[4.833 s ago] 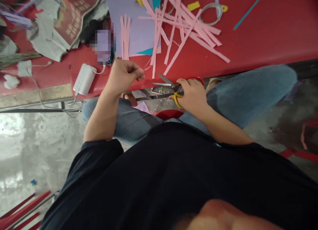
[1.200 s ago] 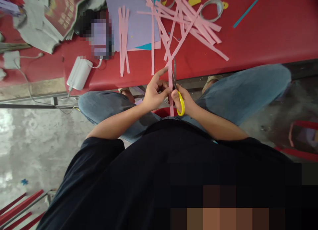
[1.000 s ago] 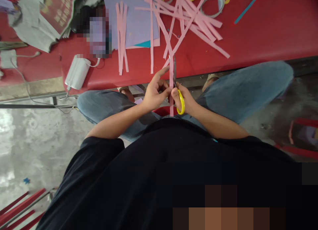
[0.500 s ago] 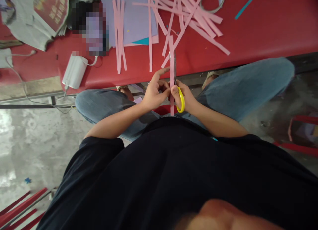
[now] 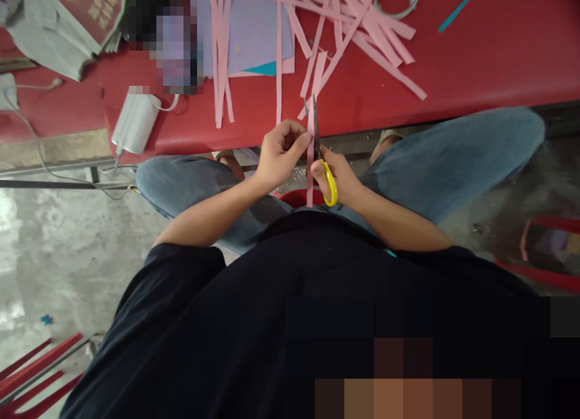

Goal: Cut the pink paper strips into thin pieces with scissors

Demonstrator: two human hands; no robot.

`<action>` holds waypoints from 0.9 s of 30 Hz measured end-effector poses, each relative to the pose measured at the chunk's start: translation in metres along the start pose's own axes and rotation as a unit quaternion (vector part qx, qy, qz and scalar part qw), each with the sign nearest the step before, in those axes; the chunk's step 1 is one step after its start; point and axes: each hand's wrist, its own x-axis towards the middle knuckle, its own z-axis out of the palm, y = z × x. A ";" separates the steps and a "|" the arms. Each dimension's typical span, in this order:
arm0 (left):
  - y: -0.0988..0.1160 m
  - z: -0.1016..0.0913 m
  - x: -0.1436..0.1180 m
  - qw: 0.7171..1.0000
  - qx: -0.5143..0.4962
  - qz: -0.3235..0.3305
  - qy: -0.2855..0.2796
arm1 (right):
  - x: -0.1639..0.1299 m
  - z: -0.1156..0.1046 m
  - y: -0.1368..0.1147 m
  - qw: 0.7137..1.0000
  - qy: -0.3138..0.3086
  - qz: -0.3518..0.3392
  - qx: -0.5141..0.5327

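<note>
Pinched between the thumb and fingers of my left hand is a long pink paper strip, held upright over my lap. My right hand is closed around the yellow-handled scissors, whose blades point toward the table. The blades are parted, one on either side of the strip near its upper part. Beyond the blade tips the top of the strip leans to the right. On the table past my hands lies a pile of loose pink strips.
On the red table are purple paper sheets, a tape roll, a blue strip and a white power adapter with cables. Newspapers lie at the far left. A red stool stands on the floor.
My left hand has moved up the strip and now pinches it nearer the blades. The scissors have opened around the strip, whose top now tilts right. The view has shifted slightly.
</note>
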 end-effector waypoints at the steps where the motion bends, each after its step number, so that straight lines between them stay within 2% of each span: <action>1: 0.000 -0.001 0.002 1.000 0.007 0.006 0.000 | 0.000 0.000 -0.001 1.000 -0.003 0.000 -0.004; 9: -0.001 -0.003 0.005 0.999 0.021 0.037 0.001 | -0.001 0.000 -0.003 1.000 0.000 0.007 -0.022; 20: 0.004 0.001 0.000 0.999 0.022 0.035 0.016 | -0.003 0.003 -0.003 0.999 0.002 -0.004 -0.032; 27: 0.014 -0.002 -0.004 0.992 0.096 0.080 0.030 | -0.003 0.001 -0.009 0.999 -0.024 0.002 -0.033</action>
